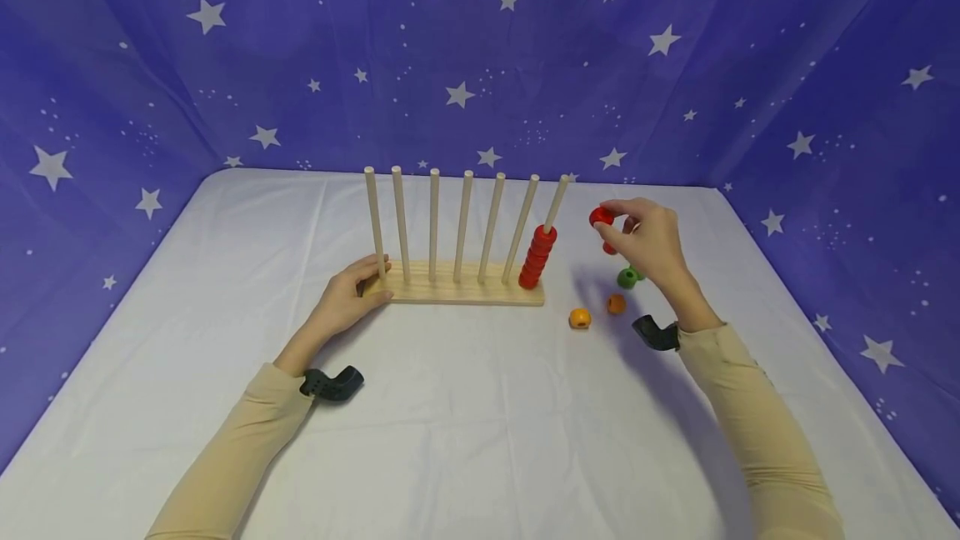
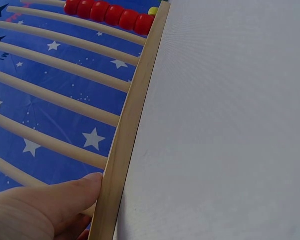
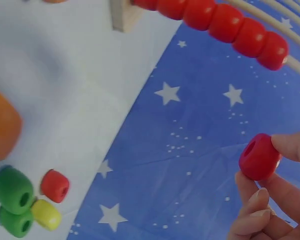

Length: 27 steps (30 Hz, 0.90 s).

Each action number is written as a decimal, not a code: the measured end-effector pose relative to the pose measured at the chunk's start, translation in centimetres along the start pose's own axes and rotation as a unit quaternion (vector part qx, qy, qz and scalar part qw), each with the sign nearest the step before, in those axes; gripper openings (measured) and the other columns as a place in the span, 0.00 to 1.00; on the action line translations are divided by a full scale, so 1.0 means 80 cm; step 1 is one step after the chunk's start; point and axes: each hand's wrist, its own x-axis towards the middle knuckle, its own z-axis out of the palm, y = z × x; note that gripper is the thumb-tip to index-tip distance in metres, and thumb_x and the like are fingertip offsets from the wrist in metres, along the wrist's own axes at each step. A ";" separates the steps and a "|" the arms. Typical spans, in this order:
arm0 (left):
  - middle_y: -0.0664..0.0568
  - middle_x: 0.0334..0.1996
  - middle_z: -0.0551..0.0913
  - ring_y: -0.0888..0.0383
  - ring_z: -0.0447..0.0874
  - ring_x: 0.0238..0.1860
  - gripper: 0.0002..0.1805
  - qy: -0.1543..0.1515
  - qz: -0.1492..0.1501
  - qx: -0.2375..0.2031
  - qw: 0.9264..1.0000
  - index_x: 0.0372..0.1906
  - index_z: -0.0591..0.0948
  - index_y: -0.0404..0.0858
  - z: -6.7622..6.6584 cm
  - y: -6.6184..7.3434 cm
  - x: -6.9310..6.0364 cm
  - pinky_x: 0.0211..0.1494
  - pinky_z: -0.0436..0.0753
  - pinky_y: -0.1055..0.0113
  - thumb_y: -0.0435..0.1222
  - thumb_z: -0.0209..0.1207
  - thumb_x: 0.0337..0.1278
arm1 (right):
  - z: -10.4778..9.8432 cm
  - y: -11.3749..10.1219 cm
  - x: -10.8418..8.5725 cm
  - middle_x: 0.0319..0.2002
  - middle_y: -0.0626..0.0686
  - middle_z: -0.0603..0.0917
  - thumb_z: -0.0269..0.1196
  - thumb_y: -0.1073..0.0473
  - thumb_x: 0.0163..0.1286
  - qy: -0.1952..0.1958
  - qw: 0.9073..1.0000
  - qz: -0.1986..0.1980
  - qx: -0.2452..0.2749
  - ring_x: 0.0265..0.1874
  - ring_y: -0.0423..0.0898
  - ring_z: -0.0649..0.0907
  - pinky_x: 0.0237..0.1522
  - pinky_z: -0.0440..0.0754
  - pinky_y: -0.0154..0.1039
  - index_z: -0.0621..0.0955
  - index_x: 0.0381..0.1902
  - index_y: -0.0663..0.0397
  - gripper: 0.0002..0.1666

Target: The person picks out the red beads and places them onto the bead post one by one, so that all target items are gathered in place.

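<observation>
A wooden base [image 1: 465,293] with a row of upright pegs stands on the table. Its rightmost peg [image 1: 557,203] carries a stack of red beads [image 1: 537,258]; the other pegs are bare. At the base's left end, my left hand [image 1: 347,298] grips the wood, its thumb along the front edge in the left wrist view. My right hand [image 1: 651,242] pinches a single red bead [image 3: 260,157] between thumb and fingers, raised off the table to the right of the stacked peg. The hole of that bead shows in the right wrist view.
Loose beads lie right of the base: a yellow-orange bead [image 1: 580,319], an orange bead [image 1: 616,303], green beads [image 3: 13,190], a red bead [image 3: 55,185] and a yellow bead [image 3: 46,214]. A blue star-patterned cloth [image 1: 420,48] rises behind the white table [image 1: 450,423].
</observation>
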 end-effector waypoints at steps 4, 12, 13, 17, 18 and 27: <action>0.35 0.67 0.66 0.38 0.59 0.70 0.27 0.002 0.002 0.006 1.000 0.60 0.72 0.27 -0.001 -0.001 0.001 0.72 0.63 0.47 0.31 0.61 0.55 | -0.008 -0.010 0.001 0.35 0.60 0.86 0.66 0.61 0.57 0.026 0.999 -0.024 0.008 0.22 0.35 0.70 0.23 0.65 0.23 0.84 0.44 0.60 0.16; 0.36 0.67 0.66 0.38 0.59 0.71 0.27 0.000 -0.001 0.003 1.000 0.61 0.72 0.28 0.000 -0.003 0.000 0.72 0.63 0.48 0.31 0.61 0.55 | -0.017 -0.028 0.002 0.33 0.60 0.86 0.66 0.62 0.56 0.063 0.997 -0.044 0.024 0.21 0.34 0.68 0.25 0.64 0.19 0.85 0.43 0.60 0.15; 0.36 0.67 0.66 0.38 0.59 0.71 0.27 -0.001 -0.001 0.004 1.000 0.61 0.72 0.28 0.000 -0.003 0.000 0.72 0.63 0.48 0.31 0.61 0.55 | -0.017 -0.030 0.002 0.33 0.60 0.85 0.66 0.61 0.56 0.065 0.997 -0.044 0.025 0.22 0.35 0.69 0.25 0.64 0.19 0.85 0.43 0.60 0.15; 0.36 0.67 0.66 0.38 0.59 0.70 0.27 0.000 -0.002 0.005 1.000 0.60 0.72 0.28 0.000 -0.003 -0.001 0.72 0.63 0.47 0.32 0.61 0.55 | -0.018 -0.038 0.003 0.32 0.59 0.84 0.66 0.61 0.56 0.072 0.996 -0.046 0.032 0.22 0.38 0.69 0.25 0.65 0.20 0.85 0.43 0.59 0.15; 0.36 0.67 0.66 0.38 0.59 0.70 0.27 0.000 -0.001 0.005 1.000 0.60 0.72 0.28 0.000 -0.004 -0.001 0.72 0.63 0.47 0.32 0.61 0.55 | -0.019 -0.040 0.003 0.32 0.59 0.84 0.66 0.61 0.56 0.074 0.995 -0.048 0.035 0.22 0.39 0.70 0.25 0.65 0.20 0.85 0.43 0.59 0.16; 0.35 0.67 0.66 0.38 0.60 0.70 0.27 0.001 0.004 0.002 1.000 0.60 0.72 0.26 0.000 -0.002 0.000 0.71 0.65 0.48 0.31 0.61 0.55 | -0.025 -0.054 0.010 0.33 0.60 0.83 0.67 0.64 0.56 0.098 0.991 -0.071 0.064 0.22 0.40 0.69 0.25 0.66 0.21 0.84 0.43 0.61 0.16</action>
